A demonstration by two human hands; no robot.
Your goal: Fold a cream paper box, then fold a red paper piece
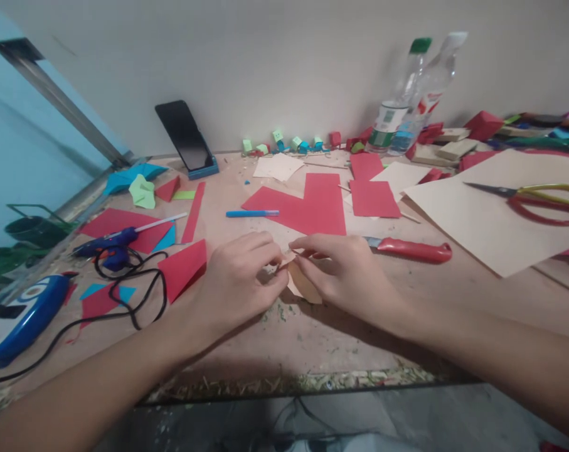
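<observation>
Head view: L hand (pixel 244 270) & R hand (pixel 343 267) together pinch one small tan paper piece (pixel 305 285) near clock centre. Folding looks approx. half done, lower part being loose; toward 12 o'clock, small light-green cubes (pixel 278 136) seem finished.

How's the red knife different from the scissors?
The knife has a single red handle; the scissors have looped handles, one red, one yellowish. The knife lies on the table, the scissors on a big tan sheet. The right hand partly hides the knife's blade; the scissors' dark blades show. Both point leftward.
</observation>
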